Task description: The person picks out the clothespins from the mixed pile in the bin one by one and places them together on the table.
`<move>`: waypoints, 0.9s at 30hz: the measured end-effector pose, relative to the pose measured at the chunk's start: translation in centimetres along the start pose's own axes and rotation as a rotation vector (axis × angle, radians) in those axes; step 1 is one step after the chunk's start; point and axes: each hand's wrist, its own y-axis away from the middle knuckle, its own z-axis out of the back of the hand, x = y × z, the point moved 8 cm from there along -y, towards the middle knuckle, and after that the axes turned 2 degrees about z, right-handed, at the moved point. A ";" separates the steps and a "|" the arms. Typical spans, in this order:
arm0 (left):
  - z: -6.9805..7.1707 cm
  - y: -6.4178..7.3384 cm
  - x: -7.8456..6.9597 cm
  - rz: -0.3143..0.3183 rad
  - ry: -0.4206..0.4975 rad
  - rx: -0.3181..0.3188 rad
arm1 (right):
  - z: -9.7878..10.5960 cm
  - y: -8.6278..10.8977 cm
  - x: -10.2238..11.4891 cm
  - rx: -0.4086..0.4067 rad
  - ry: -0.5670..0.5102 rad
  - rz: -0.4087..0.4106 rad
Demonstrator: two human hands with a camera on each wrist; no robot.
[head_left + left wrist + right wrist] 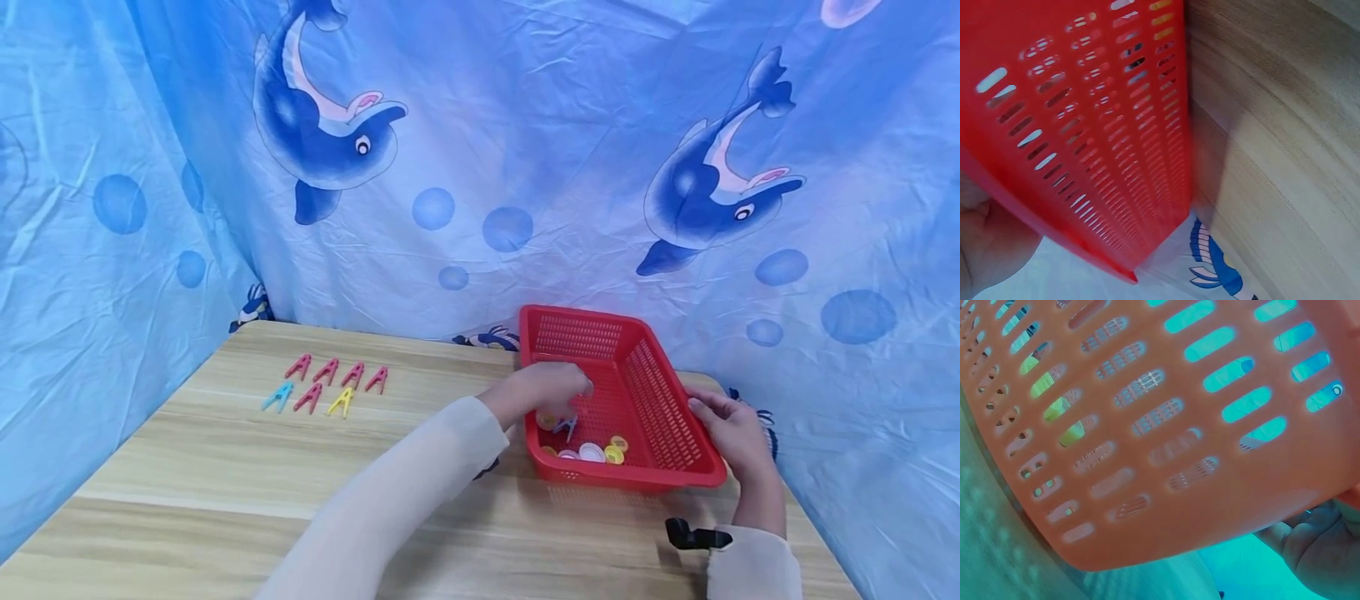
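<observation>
A red plastic basket (671,477) with slotted walls stands at the right back of the table. My right hand (738,433) grips its right rim, thumb over the top edge; the right wrist view shows this hand (1329,547) at the rim. My left hand (542,390) reaches over the left rim into the basket, fingers pointing down. Just below those fingers lies a light blue clothespin (567,427). I cannot tell whether the fingertips pinch anything. Beside the clothespin are yellow bottle caps (614,455) and a white cap (592,452) along the near wall.
On the wooden table (225,467), at the left, several clothespins lie in two rows: red ones (327,371), a blue one (278,396) and a yellow one (341,402). A blue dolphin-print curtain (465,150) hangs behind the table and along both sides.
</observation>
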 end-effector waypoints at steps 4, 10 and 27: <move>-0.7 -0.8 0.5 0.043 0.039 0.059 | 0.0 0.0 -0.2 0.000 -0.004 0.001; -1.3 -1.4 1.0 0.101 0.130 0.138 | 0.0 0.0 -0.2 -0.007 0.009 -0.008; -3.6 -1.6 2.1 0.380 0.513 0.228 | -0.1 -0.1 -0.2 -0.003 0.007 -0.014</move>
